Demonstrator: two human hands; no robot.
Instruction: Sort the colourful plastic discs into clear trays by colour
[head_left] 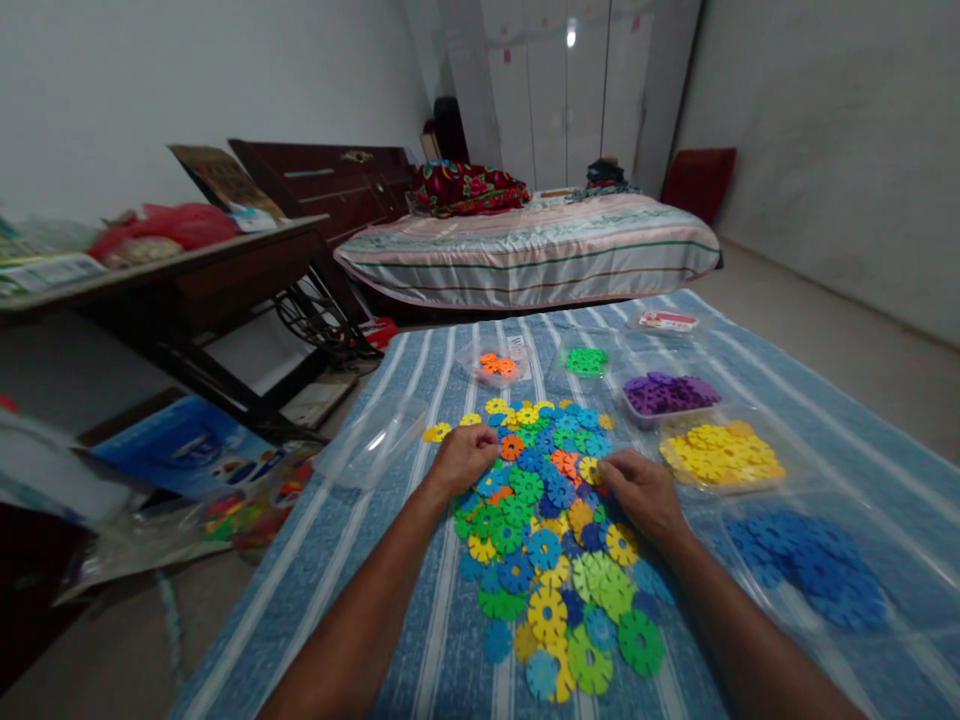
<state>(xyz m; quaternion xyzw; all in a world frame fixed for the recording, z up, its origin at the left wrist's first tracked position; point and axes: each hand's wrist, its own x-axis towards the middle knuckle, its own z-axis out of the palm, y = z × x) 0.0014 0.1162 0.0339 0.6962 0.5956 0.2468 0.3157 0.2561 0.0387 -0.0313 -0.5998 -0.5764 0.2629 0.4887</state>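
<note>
A spread pile of slotted plastic snowflake discs (527, 487) in green, blue, yellow and orange lies on the striped cloth between my hands. My left hand (466, 458) is at the pile's upper left, fingers curled together beside an orange snowflake disc (511, 447); what it may hold is hidden. On the right side, my right hand (643, 492) has thumb and forefinger pinched at the edge of a yellow snowflake disc (589, 470). Sorted discs fill clear tubs: yellow discs (724, 453), purple discs (667, 392) and blue discs (806, 565) sit right of the pile.
Beyond the pile stand small tubs with orange discs (497, 365) and green discs (586, 361). A clear plastic lid (375, 440) lies on the left of the cloth (300, 610). A red-and-white packet (667, 321) rests at the far right; a bed (525, 250) stands behind.
</note>
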